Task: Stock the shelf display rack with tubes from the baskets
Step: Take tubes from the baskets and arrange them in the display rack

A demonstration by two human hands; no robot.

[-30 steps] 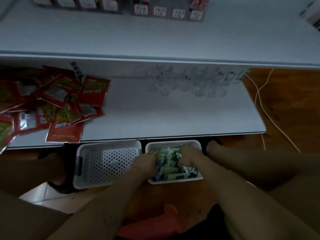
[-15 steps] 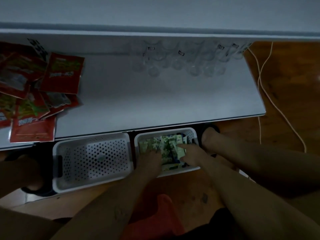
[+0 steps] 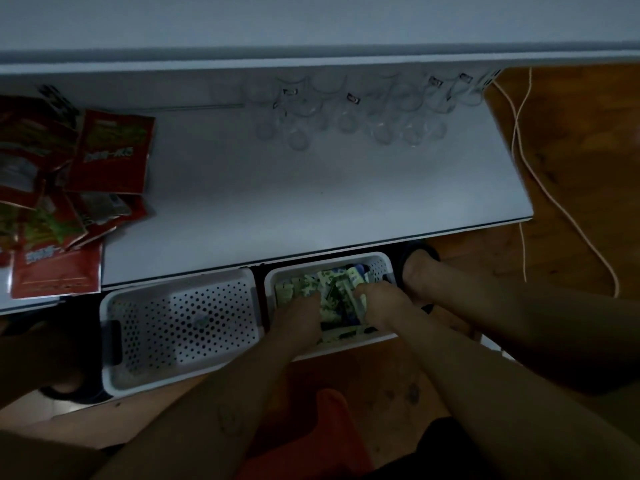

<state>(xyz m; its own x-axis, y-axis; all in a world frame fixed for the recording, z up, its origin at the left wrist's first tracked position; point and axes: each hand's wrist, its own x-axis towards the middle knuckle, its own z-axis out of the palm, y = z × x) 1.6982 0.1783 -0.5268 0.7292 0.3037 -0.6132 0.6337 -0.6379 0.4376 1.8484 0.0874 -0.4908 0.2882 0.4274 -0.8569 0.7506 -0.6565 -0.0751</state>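
Green-printed tubes (image 3: 332,289) lie piled in the right white perforated basket (image 3: 382,263) on the floor under the shelf edge. Both of my hands are down in that pile. My left hand (image 3: 299,315) has its fingers curled into the tubes on the left side. My right hand (image 3: 375,301) curls over tubes on the right side. The fingertips are hidden among the tubes. A clear display rack (image 3: 346,109) with round holders stands at the back of the white shelf (image 3: 277,202), and I see nothing in its holders.
A second white perforated basket (image 3: 180,327) sits left of the first, with no tubes in it. Red snack packets (image 3: 79,174) cover the shelf's left end. A white cord (image 3: 519,150) trails over the wooden floor at right. My knees flank the baskets.
The view has tilted down and left. Both hands have stayed in the right basket, and their fingers have dug deeper into the tubes.
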